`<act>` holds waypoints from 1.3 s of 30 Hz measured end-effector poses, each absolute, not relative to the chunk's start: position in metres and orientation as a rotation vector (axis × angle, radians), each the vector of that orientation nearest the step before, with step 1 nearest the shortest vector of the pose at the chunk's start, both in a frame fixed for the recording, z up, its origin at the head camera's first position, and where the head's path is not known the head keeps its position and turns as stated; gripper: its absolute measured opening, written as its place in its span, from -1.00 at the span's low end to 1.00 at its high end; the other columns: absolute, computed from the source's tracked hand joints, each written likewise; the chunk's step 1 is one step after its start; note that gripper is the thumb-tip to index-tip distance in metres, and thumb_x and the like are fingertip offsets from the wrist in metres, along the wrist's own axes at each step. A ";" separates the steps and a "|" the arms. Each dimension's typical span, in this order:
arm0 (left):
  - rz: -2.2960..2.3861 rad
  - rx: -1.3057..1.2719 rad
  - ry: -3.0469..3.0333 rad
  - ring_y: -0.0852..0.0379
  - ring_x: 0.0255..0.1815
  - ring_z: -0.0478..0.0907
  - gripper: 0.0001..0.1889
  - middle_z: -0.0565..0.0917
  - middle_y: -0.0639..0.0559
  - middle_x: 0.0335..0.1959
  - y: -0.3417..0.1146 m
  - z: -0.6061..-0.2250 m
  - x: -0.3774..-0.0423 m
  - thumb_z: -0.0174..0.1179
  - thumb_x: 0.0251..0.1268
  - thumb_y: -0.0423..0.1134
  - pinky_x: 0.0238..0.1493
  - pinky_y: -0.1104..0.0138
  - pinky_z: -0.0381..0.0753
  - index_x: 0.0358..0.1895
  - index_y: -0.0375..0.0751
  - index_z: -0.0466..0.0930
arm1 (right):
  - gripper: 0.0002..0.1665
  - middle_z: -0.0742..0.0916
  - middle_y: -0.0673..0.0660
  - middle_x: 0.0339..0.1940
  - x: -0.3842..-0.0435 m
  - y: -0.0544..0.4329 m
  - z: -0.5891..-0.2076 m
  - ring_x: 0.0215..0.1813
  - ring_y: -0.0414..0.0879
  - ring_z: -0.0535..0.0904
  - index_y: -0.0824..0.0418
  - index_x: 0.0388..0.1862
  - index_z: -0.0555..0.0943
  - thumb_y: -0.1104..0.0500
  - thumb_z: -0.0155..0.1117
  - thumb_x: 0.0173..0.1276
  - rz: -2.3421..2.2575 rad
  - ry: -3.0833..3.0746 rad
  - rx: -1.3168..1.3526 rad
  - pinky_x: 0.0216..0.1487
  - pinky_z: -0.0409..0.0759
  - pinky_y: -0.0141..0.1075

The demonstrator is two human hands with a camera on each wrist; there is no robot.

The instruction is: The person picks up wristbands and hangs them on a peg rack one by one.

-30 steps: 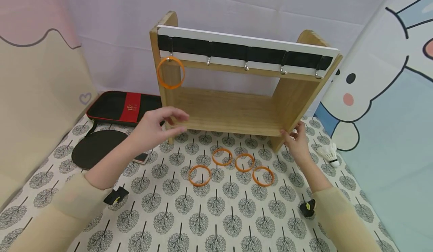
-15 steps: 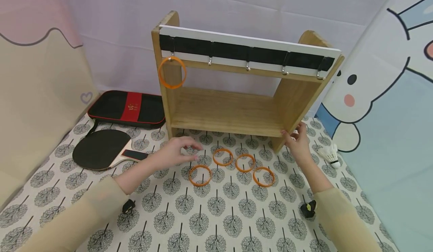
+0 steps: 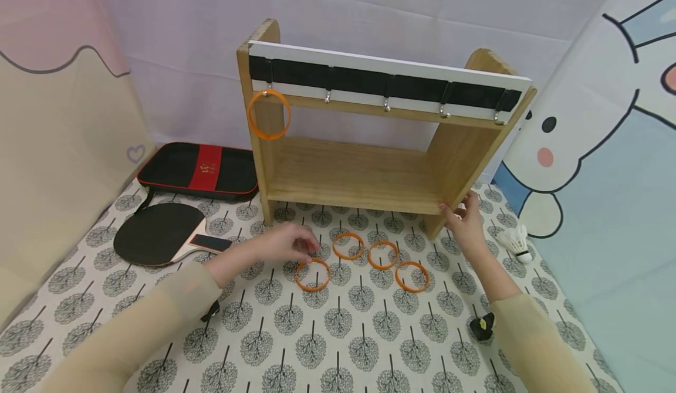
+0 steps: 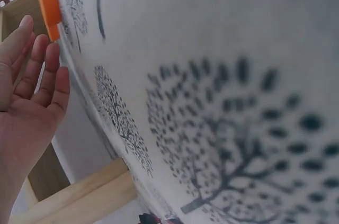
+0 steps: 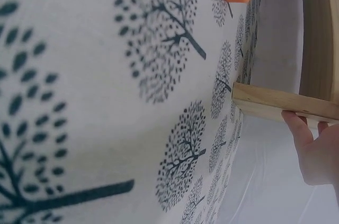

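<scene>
My left hand [image 3: 289, 243] is just above and behind the nearest-left orange ring [image 3: 313, 290] on the table, its fingers loosely bent and the thumb close to the rim. In the left wrist view the hand [image 4: 32, 91] holds nothing; a part of an orange ring [image 4: 48, 1] shows beyond the fingertips. My right hand [image 3: 466, 226] grips the lower right side of a wooden shelf [image 3: 359, 176], thumb on the front edge. Hooks line the shelf's white and black strip [image 3: 385, 82]. Another orange ring [image 3: 269, 139] hangs on the leftmost hook [image 3: 266, 92].
Three more orange rings lie to the right: one ring [image 3: 348, 257], a second ring [image 3: 382, 267] and a third ring [image 3: 412, 290]. A table tennis bat [image 3: 158, 234] and a black and red case [image 3: 174, 167] are at left. At right lies a shuttlecock [image 3: 514, 241].
My left hand has come down from in front of the shelf's left side to the nearest-left ring on the table. The right hand keeps its grip on the shelf.
</scene>
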State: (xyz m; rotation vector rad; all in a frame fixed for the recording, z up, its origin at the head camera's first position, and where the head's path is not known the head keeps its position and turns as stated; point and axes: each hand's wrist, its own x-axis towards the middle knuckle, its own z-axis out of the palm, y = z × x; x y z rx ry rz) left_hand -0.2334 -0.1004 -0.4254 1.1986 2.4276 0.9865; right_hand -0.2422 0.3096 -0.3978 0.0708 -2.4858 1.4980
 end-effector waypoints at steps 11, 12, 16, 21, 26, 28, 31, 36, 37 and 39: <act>0.893 1.178 2.367 0.31 -0.42 0.52 -0.85 0.59 0.26 -0.47 -0.089 -0.432 -0.238 0.41 0.02 -0.18 -0.33 0.44 0.58 -0.31 0.01 0.66 | -0.29 0.30 0.27 0.33 -0.242 0.309 -0.397 0.12 0.02 0.38 0.12 0.41 -0.01 0.07 0.08 0.43 1.511 -2.486 0.064 -0.21 0.63 -0.47; 0.883 1.175 2.366 0.31 -0.43 0.51 -0.86 0.59 0.27 -0.48 -0.088 -0.433 -0.238 0.40 0.03 -0.19 -0.34 0.44 0.57 -0.32 0.02 0.66 | -0.29 0.30 0.28 0.33 -0.241 0.309 -0.397 0.12 0.03 0.38 0.12 0.41 -0.01 0.07 0.08 0.43 1.518 -2.482 0.067 -0.22 0.63 -0.47; 0.864 1.184 2.364 0.32 -0.47 0.49 -0.91 0.58 0.27 -0.52 -0.087 -0.434 -0.238 0.37 0.07 -0.23 -0.38 0.45 0.56 -0.38 0.01 0.64 | -0.29 0.29 0.28 0.33 -0.241 0.309 -0.397 0.14 0.07 0.38 0.12 0.41 -0.02 0.07 0.08 0.43 1.525 -2.485 0.074 -0.22 0.62 -0.48; 0.875 1.215 2.356 0.32 -0.49 0.48 -0.91 0.57 0.26 -0.54 -0.088 -0.433 -0.237 0.36 0.08 -0.26 -0.40 0.46 0.56 -0.43 0.00 0.63 | -0.29 0.28 0.27 0.35 -0.244 0.310 -0.399 0.13 0.03 0.38 0.10 0.42 -0.03 0.08 0.08 0.44 1.524 -2.486 0.073 -0.19 0.63 -0.45; 0.899 1.209 2.323 0.32 -0.47 0.50 -0.92 0.59 0.26 -0.52 -0.090 -0.428 -0.236 0.35 0.09 -0.27 -0.36 0.44 0.58 -0.45 -0.02 0.63 | -0.29 0.28 0.28 0.35 -0.245 0.311 -0.399 0.12 0.00 0.38 0.10 0.42 -0.02 0.13 0.09 0.43 1.543 -2.472 0.067 -0.18 0.65 -0.40; 0.906 1.191 2.318 0.31 -0.46 0.50 -0.93 0.60 0.26 -0.52 -0.091 -0.423 -0.236 0.35 0.10 -0.26 -0.37 0.44 0.57 -0.44 -0.03 0.64 | -0.28 0.28 0.28 0.35 -0.245 0.310 -0.398 0.12 -0.01 0.38 0.10 0.42 -0.02 0.13 0.09 0.42 1.544 -2.475 0.065 -0.17 0.65 -0.40; 0.910 1.176 2.346 0.29 -0.48 0.48 -0.94 0.60 0.26 -0.52 -0.092 -0.415 -0.235 0.33 0.15 -0.24 -0.41 0.43 0.54 -0.43 -0.02 0.64 | -0.28 0.28 0.27 0.36 -0.245 0.310 -0.397 0.11 -0.04 0.38 0.11 0.42 -0.02 0.10 0.09 0.43 1.538 -2.481 0.064 -0.16 0.65 -0.40; 0.916 1.159 2.439 0.29 -0.48 0.47 -0.93 0.59 0.28 -0.49 -0.093 -0.400 -0.231 0.30 0.19 -0.21 -0.45 0.43 0.51 -0.41 0.04 0.62 | -0.29 0.29 0.28 0.35 -0.243 0.309 -0.396 0.07 -0.11 0.39 0.13 0.40 -0.01 0.07 0.09 0.43 1.538 -2.469 0.071 -0.14 0.65 -0.39; 0.924 1.159 2.452 0.29 -0.48 0.47 -0.93 0.60 0.29 -0.49 -0.093 -0.398 -0.230 0.30 0.19 -0.21 -0.46 0.43 0.51 -0.41 0.05 0.62 | -0.29 0.29 0.27 0.35 -0.242 0.309 -0.396 0.06 -0.12 0.39 0.13 0.40 -0.01 0.07 0.09 0.43 1.538 -2.468 0.074 -0.14 0.65 -0.38; 0.923 1.165 2.485 0.31 -0.48 0.48 -0.94 0.60 0.30 -0.49 -0.093 -0.392 -0.228 0.31 0.18 -0.20 -0.47 0.44 0.50 -0.41 0.06 0.62 | -0.29 0.28 0.28 0.35 -0.241 0.308 -0.396 0.05 -0.15 0.39 0.13 0.40 -0.01 0.06 0.08 0.43 1.548 -2.464 0.079 -0.13 0.65 -0.38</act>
